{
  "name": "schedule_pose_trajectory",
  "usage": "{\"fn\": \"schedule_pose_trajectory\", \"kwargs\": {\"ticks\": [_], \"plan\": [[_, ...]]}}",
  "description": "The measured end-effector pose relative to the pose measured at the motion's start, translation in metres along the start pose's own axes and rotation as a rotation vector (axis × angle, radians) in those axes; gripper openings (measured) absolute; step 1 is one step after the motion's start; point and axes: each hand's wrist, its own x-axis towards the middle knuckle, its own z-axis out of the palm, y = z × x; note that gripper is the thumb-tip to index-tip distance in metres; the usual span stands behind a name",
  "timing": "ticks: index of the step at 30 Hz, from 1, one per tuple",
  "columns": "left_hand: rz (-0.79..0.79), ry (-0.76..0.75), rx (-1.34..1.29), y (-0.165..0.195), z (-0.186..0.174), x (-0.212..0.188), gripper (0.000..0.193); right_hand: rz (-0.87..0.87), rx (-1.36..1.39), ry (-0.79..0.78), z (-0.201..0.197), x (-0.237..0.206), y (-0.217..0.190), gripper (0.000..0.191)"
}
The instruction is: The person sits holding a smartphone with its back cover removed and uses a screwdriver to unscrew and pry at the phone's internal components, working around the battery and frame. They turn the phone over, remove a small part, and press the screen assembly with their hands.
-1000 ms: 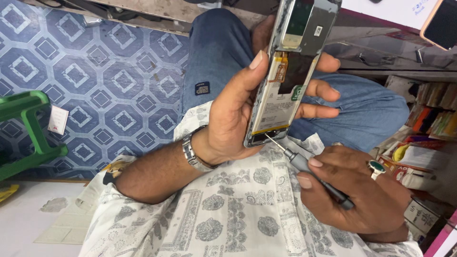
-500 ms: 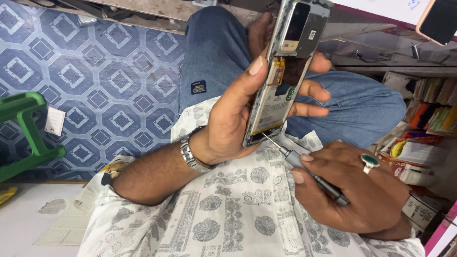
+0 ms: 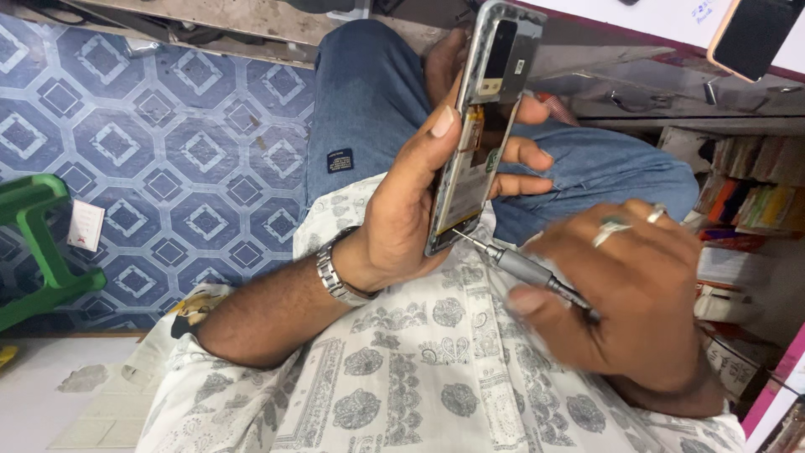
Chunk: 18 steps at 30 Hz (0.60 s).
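Gripping an opened phone (image 3: 482, 126) upright, left hand (image 3: 411, 210) clamped round it; right hand (image 3: 625, 289) closed on a screwdriver (image 3: 520, 267), tip touching the phone's near end.

Opened phone (image 3: 478, 143): silver-grey frame, black upper section, a yellow-orange strip beside a pale panel, and a small green spot at its right edge. Screwdriver (image 3: 524, 268): grey metal shaft, darker handle. Wristwatch (image 3: 337, 275): silver link band. Ring (image 3: 610, 228): silver with a green stone. Shirt (image 3: 419, 394): off-white, printed with grey paisley and floral motifs. Jeans (image 3: 369, 109): mid-blue denim with a small dark patch. Floor (image 3: 168, 143): blue tiles patterned with white-outlined octagons and squares. Stool (image 3: 38, 252): bright green. Second phone (image 3: 750, 33): black screen, orange-pink edge.
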Motion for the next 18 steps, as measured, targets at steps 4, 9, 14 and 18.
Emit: {"fn": "schedule_pose_trajectory", "kwargs": {"ticks": [4,9,14,18], "plan": [[0.006,-0.008,0.001,0.002,0.0,0.0,0.056,0.031,0.174,-0.002,0.003,0.0,0.002,0.038],[-0.014,-0.006,0.023,0.001,0.001,0.003,0.059,0.028,0.051,-0.06,-0.002,-0.004,0.004,0.029],[-0.016,-0.011,0.035,0.0,0.0,0.002,0.06,0.095,0.21,-0.004,0.001,-0.01,0.009,0.062],[0.007,-0.046,0.009,-0.004,-0.001,0.003,0.055,0.072,0.004,-0.13,-0.001,-0.01,0.013,0.026]]}}
